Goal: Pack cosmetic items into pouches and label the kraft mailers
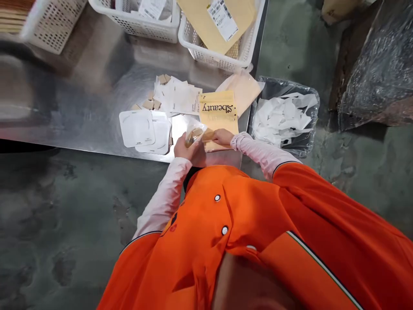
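Observation:
Near the table's front edge, my left hand point(190, 148) is closed on a clear plastic bag point(195, 129) with a shiny gold-brown item in it. My right hand point(223, 137) has its fingers closed round a tan strip or flap point(209, 135) at the bag's right side; what exactly it is I cannot make out. Just beyond my hands lies a yellow envelope point(219, 107) printed "Sbeauty". A pale peach envelope point(243, 88) sticks out behind it. To the left are white rounded cards point(137, 128), printed white papers point(180, 97) and small brown cardboard pieces point(151, 103).
White baskets point(213, 60) stand along the back of the metal table point(97, 107), one with a labelled padded envelope point(206, 19). Right of the table, a bin point(314, 129) lined with clear plastic holds white scraps point(280, 118). Plastic-wrapped goods point(380, 73) stand farther right.

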Demonstrator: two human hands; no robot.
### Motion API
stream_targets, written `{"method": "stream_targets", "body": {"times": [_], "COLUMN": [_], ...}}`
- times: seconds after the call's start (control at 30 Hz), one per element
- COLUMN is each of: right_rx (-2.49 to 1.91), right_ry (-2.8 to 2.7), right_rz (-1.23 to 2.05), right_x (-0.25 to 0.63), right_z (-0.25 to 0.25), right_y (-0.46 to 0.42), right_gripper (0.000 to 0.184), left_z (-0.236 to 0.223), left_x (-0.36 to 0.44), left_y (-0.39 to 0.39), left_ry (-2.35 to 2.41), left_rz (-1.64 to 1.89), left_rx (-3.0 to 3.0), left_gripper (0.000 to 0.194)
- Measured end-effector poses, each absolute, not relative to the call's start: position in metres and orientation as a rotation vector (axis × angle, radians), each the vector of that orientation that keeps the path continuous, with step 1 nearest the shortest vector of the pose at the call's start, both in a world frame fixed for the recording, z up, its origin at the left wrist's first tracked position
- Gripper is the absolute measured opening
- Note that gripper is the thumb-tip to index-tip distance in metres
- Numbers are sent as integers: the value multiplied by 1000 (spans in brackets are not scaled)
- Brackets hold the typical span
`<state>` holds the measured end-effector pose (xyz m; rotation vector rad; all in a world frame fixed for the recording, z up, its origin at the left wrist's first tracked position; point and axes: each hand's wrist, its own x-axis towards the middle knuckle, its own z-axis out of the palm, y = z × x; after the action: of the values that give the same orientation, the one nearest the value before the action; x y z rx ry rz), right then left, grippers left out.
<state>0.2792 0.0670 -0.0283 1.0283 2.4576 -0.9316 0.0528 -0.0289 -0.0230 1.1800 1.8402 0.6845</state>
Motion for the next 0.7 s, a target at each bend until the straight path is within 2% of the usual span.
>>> {"method": "stream_targets", "body": {"times": [0.13,0.37,0.6,0.7], "right_rx": [1016,989,1191,1224], "right_ry": [2440,2428,2451,2417], "right_rz": [-886,-961,-869,-969], "right_x": [269,266,304,311], "right_z": [-27,-35,-31,-33], "right_y": [68,75,60,63], "right_gripper": [30,17,47,43], "left_z": [-37,-41,-44,-40], "left_x": [78,76,76,76], "left_y": [-10,5,6,-1], "left_ry": [1831,1836,1822,1833], "left_rz": [603,525,543,626], "left_rx": [1277,1292,1337,1309], "left_gripper": [63,63,59,56]}}
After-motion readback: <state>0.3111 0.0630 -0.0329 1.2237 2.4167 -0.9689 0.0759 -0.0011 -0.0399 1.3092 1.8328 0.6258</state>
